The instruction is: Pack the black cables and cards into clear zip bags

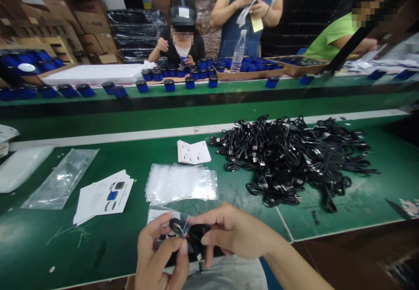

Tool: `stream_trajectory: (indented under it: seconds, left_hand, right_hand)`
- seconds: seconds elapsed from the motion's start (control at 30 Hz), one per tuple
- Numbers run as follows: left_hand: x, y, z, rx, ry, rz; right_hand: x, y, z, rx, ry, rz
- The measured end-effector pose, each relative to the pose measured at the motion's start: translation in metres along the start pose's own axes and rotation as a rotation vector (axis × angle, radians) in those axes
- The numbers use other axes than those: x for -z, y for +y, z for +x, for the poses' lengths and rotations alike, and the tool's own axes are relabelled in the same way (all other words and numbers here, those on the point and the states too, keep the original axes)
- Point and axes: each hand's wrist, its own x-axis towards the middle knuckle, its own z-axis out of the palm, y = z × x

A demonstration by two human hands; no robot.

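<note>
My left hand (160, 250) pinches a clear plastic bag (185, 227) near the table's front edge. A printed leaflet seems to show through the bag, partly covered by my fingers. My right hand (235, 233) grips a coiled black USB cable (196, 237), part of which is at the bag's mouth; how much is inside I cannot tell. Just beyond my hands lies a stack of clear plastic bags (181, 184). A folded white leaflet (194, 152) stands behind that stack. Off to the right spreads a large heap of black cables (288, 154).
Printed leaflets (104, 196) and a long clear bag (62, 178) lie at left. A raised green conveyor (183, 111) crosses behind, carrying blue jars with black lids (169, 85). Co-workers sit and stand beyond it, near a plastic bottle (238, 52) and a cardboard tray (252, 75).
</note>
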Motion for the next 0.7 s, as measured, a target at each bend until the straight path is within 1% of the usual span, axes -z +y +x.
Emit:
stream_trajectory:
  seconds: [0.07,0.13,0.2,0.27,0.33,0.37,0.4,0.43,0.5,0.57,0.6,0.63,0.7]
  left_hand:
    - [0.000,-0.001,-0.002,0.014,-0.006,0.010]
    - [0.001,-0.001,-0.003,-0.001,-0.012,0.017]
    - [-0.001,-0.001,-0.005,-0.039,-0.002,0.019]
    - [-0.004,0.001,-0.007,-0.078,0.027,0.020]
    - [-0.007,0.004,-0.009,-0.105,0.060,0.034]
    - [-0.008,0.006,-0.009,-0.114,0.068,0.040]
    - [-0.008,0.007,-0.009,-0.133,0.064,0.045]
    - [-0.006,0.008,-0.007,-0.167,0.048,0.061]
    - [0.002,0.008,0.000,-0.284,-0.023,0.137]
    - [0.015,0.004,0.011,-0.386,-0.135,0.243]
    - [0.022,0.002,0.017,-0.384,-0.209,0.272]
    - [0.028,-0.001,0.023,-0.314,-0.282,0.274]
    - [0.037,-0.005,0.033,-0.090,-0.431,0.207]
  right_hand:
    - [-0.008,0.004,0.004,-0.036,0.129,0.003]
    - [-0.018,0.007,0.009,-0.051,0.317,-0.052]
    - [-0.029,0.009,0.013,-0.019,0.481,-0.193]
    - [-0.037,0.010,0.016,0.029,0.640,-0.395]
    - [-0.041,0.012,0.017,0.058,0.746,-0.525]
    - [-0.042,0.013,0.018,0.059,0.752,-0.544]
    - [-0.041,0.013,0.018,0.053,0.717,-0.541]
    - [-0.039,0.014,0.017,0.047,0.648,-0.517]
    - [-0.034,0.013,0.015,0.051,0.507,-0.464]
    - [-0.029,0.010,0.012,0.085,0.429,-0.450]
    - [-0.027,0.007,0.010,0.116,0.405,-0.454]
    - [-0.026,0.005,0.008,0.146,0.378,-0.465]
    - [-0.025,-0.001,0.005,0.194,0.334,-0.444]
